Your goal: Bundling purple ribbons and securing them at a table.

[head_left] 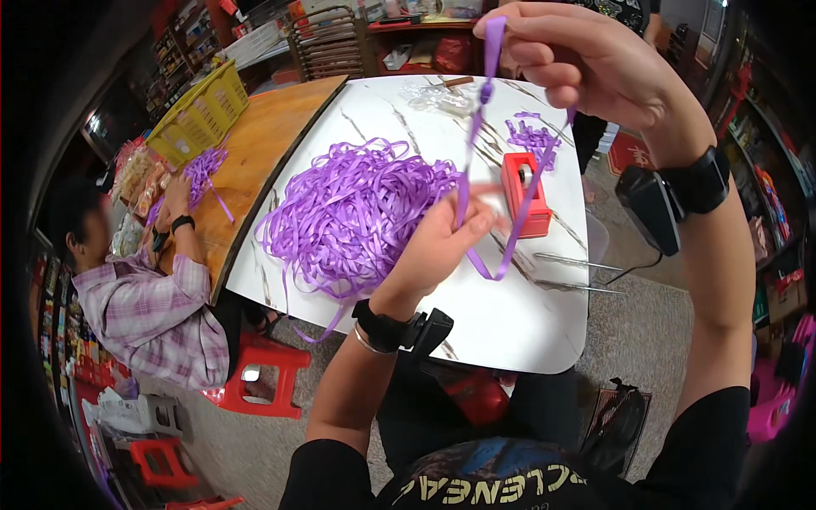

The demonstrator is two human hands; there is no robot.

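High at the right, my right hand [586,64] pinches a purple ribbon [523,212] whose doubled end sticks up past the fingertips. Just below the pinch is a small knot or fitting [486,92], too small to make out. The ribbon hangs in a long loop over the table. Lower down, my left hand [438,246] has its thumb and fingers closed about one side of the loop, the fingertips smeared by motion. A large tangled pile of purple ribbon [348,217] lies left of this hand. Behind the loop stands a red tape dispenser [533,217].
Two thin metal rods [578,260] reach over the right edge of the white table [510,327]. Short purple ribbon pieces [534,140] and clear plastic bags [438,98] lie farther back. At left, a co-worker [153,314] handles ribbons on a wooden table [255,161] beside a yellow crate [200,115].
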